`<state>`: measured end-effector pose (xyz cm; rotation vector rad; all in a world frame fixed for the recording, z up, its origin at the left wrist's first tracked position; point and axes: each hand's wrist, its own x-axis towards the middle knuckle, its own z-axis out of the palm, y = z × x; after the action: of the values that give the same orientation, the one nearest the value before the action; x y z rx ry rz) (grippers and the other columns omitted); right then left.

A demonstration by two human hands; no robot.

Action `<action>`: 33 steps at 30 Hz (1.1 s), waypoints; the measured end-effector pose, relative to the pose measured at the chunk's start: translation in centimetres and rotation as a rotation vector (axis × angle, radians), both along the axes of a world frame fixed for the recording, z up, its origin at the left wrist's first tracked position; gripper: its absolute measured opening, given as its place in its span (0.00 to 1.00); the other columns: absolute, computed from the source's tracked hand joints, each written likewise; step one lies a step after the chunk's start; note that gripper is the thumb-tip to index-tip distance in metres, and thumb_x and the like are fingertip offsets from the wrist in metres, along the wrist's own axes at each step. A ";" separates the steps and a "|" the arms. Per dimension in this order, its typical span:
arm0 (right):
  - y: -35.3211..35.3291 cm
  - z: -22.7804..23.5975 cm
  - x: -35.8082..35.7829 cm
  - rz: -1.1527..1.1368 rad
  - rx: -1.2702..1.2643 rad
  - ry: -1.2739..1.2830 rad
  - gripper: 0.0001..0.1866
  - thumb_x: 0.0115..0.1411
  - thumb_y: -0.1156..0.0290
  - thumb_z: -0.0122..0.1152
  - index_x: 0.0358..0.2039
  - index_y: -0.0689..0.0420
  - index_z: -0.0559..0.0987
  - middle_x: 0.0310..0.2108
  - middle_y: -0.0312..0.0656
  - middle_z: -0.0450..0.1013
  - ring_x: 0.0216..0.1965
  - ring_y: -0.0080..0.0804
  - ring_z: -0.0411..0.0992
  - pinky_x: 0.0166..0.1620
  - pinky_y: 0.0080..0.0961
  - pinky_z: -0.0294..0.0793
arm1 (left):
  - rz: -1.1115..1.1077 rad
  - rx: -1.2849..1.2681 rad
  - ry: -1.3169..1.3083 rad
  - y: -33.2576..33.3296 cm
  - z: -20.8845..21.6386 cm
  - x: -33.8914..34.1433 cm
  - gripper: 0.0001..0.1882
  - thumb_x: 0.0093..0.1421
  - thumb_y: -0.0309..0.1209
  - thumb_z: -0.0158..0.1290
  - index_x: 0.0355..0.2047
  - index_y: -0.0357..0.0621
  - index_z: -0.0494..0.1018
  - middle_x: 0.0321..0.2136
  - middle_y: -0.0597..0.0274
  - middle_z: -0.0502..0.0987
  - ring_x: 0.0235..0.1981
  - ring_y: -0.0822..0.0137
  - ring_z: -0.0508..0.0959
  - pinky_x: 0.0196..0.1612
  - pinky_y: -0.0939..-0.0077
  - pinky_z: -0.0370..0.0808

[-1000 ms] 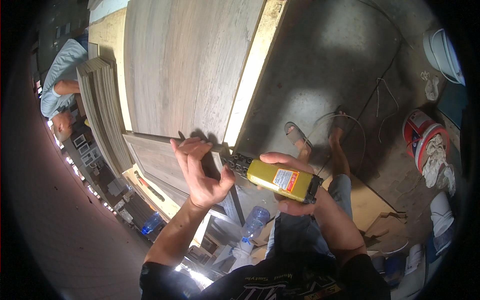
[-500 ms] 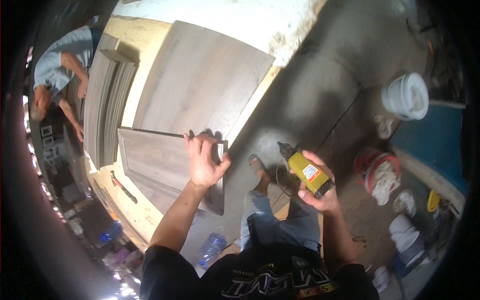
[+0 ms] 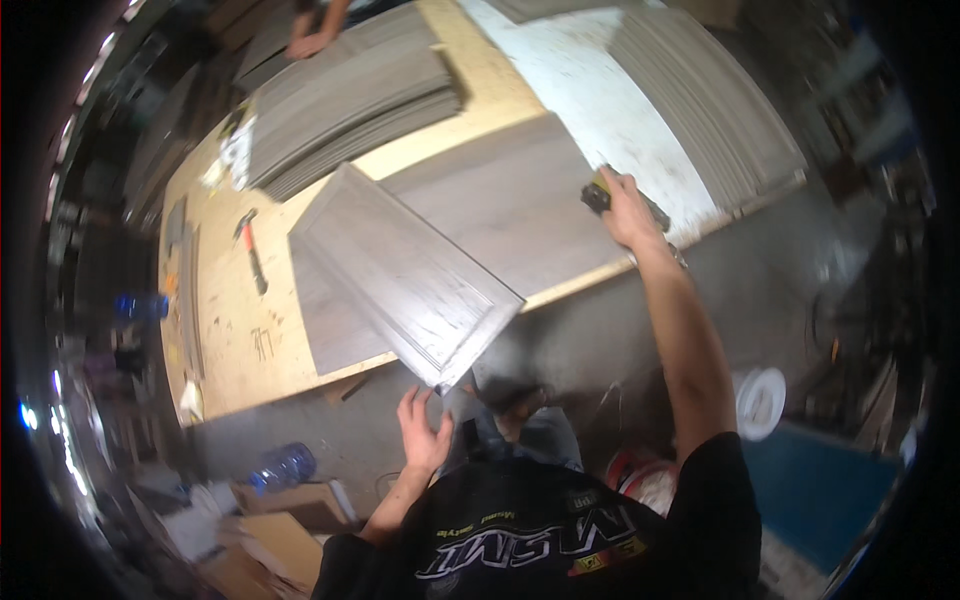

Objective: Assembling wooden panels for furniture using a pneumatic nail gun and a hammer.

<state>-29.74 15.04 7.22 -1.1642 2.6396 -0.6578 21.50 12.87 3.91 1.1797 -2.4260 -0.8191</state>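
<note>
A grey wood-grain cabinet door point(image 3: 395, 270) with a raised frame lies slantwise over a flat grey board point(image 3: 500, 200) and juts past the table's near edge. My left hand point(image 3: 424, 438) is beside its near corner, fingers apart and holding nothing; I cannot tell whether the fingertips touch it. My right hand point(image 3: 632, 215) grips a yellow-and-black hand power tool point(image 3: 597, 194) at the right, by the white part of the tabletop. The hand covers much of the tool, and whether it rests on the table is unclear.
A stack of grey panels point(image 3: 350, 115) stands on the wooden table point(image 3: 225, 345), with another stack point(image 3: 700, 110) far right. A red-handled hammer point(image 3: 252, 255) lies left. A co-worker's hand point(image 3: 312, 43) is at the far side. Below are a blue bottle point(image 3: 285, 467) and white bucket point(image 3: 760, 403).
My view has turned. The cabinet door now lies slanted with its corner toward me, and my left hand has come off its edge. My right hand has carried the power tool over to the table.
</note>
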 end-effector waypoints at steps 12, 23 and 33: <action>0.9 -5.1 26.2 -0.126 -0.137 -0.469 0.40 0.55 0.65 0.69 0.67 0.56 0.63 0.61 0.54 0.61 0.55 0.50 0.68 0.59 0.41 0.70 | 0.248 -0.088 0.087 -13.6 -0.3 2.0 0.23 0.59 0.31 0.58 0.53 0.37 0.70 0.55 0.39 0.70 0.58 0.40 0.69 0.62 0.54 0.67; -2.3 -6.7 29.1 -0.327 -0.244 -0.234 0.44 0.53 0.84 0.64 0.70 0.56 0.59 0.60 0.54 0.60 0.57 0.48 0.63 0.46 0.32 0.74 | 0.272 -0.429 -0.303 -49.1 -3.5 -3.5 0.26 0.60 0.45 0.57 0.54 0.44 0.72 0.54 0.46 0.73 0.56 0.47 0.74 0.60 0.50 0.69; -7.1 -7.9 19.6 -0.587 -0.312 -0.232 0.32 0.54 0.78 0.65 0.62 0.57 0.72 0.47 0.47 0.76 0.42 0.37 0.74 0.47 0.33 0.75 | 0.231 0.158 -0.362 -42.9 -1.7 5.1 0.27 0.58 0.50 0.61 0.42 0.35 0.77 0.36 0.42 0.81 0.41 0.45 0.81 0.46 0.55 0.77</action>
<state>-10.12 7.92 -0.66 -0.3055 2.7263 -1.2516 26.60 -30.00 2.16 1.7652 -2.4636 -0.7940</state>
